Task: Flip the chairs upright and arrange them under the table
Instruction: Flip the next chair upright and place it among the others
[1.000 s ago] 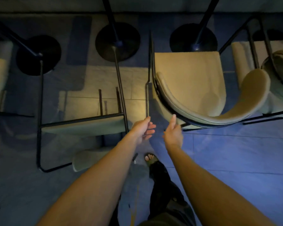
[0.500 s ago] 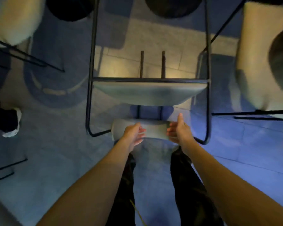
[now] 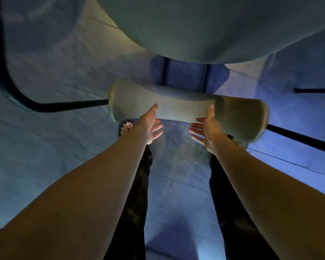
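An overturned chair fills the view. Its pale seat underside looms at the top, and its padded backrest lies on the floor just beyond my hands. Black frame tubes curve out from the backrest on both sides. My left hand is open, fingers spread, at the near edge of the backrest's middle. My right hand is open too, its thumb up against the backrest's right part. Neither hand grips the chair. Whether the fingertips touch the padding is unclear.
Grey tiled floor lies all around. My sandalled foot stands under the backrest's left end, and my dark trouser legs run below. A black chair leg of a neighbouring chair shows at the right edge.
I have leaned down much closer to the overturned chair, so it fills the view. Both hands stay at the backrest, their fingers now spread wider.
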Demonstrator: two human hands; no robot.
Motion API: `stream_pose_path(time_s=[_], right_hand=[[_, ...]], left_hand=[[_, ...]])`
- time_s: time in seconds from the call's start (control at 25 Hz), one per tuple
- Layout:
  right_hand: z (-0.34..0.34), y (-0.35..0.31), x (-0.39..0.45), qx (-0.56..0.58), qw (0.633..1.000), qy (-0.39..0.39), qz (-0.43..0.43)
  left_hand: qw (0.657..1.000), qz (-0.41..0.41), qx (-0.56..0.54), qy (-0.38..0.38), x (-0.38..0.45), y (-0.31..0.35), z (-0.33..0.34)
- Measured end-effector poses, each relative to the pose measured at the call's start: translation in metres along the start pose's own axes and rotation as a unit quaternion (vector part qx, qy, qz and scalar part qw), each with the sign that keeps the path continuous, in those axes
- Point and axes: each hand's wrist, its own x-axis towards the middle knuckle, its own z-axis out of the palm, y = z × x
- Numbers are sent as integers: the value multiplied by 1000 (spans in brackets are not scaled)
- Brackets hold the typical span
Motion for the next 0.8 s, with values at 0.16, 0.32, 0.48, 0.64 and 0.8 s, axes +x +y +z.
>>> stream_pose_path(time_s=[0.16, 0.32, 0.48, 0.64, 0.8], right_hand=[[10, 28, 57, -2, 1000, -7, 15], [16, 50, 102, 71, 997, -17, 32], [25, 58, 127, 121, 992, -21, 43], [35, 54, 153, 229, 971, -30, 65], [42, 57, 173, 326, 942, -25, 73]], left_hand=[[999, -20, -35, 22, 60, -16, 8], [994, -38, -98, 26, 109, -32, 17], [988, -40, -148, 18, 139, -34, 18], [985, -19, -170, -1, 164, -33, 22], [981, 16, -193, -17, 182, -36, 25]])
